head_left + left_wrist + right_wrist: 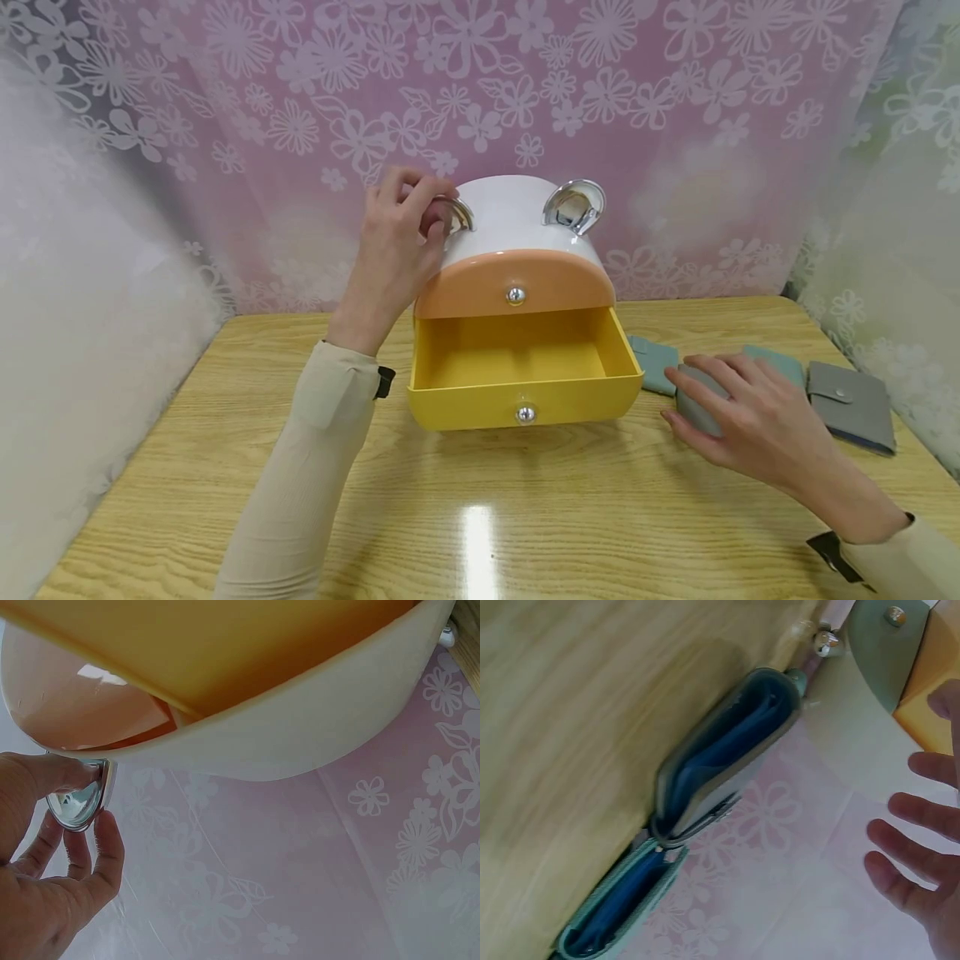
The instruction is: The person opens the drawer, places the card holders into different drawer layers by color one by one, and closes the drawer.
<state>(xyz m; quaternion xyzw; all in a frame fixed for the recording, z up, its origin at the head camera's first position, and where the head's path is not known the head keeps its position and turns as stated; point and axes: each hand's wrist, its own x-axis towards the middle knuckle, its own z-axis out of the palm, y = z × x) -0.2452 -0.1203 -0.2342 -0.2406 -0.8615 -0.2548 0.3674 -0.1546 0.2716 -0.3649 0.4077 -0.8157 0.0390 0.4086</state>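
A toy-like drawer box with a white rounded shell (510, 208) stands on the table, its yellow drawer (457, 407) pulled out with a bare floor. Its orange upper drawer (472, 287) is closed. My left hand (401, 237) pinches the box's left silver ear (79, 806) between thumb and fingers. At the right, my right hand (765, 417) hovers over a grey wallet (693, 400), partly hiding it. In the right wrist view its spread fingers (911, 847) are apart from the grey wallet (731, 754), whose open edge shows a blue inside.
A teal wallet (652, 364) lies beside the drawer's right side. Another teal wallet (780, 364) and a grey snap wallet (851, 404) lie farther right. A pink flowered curtain (480, 108) hangs behind the wooden table (360, 525).
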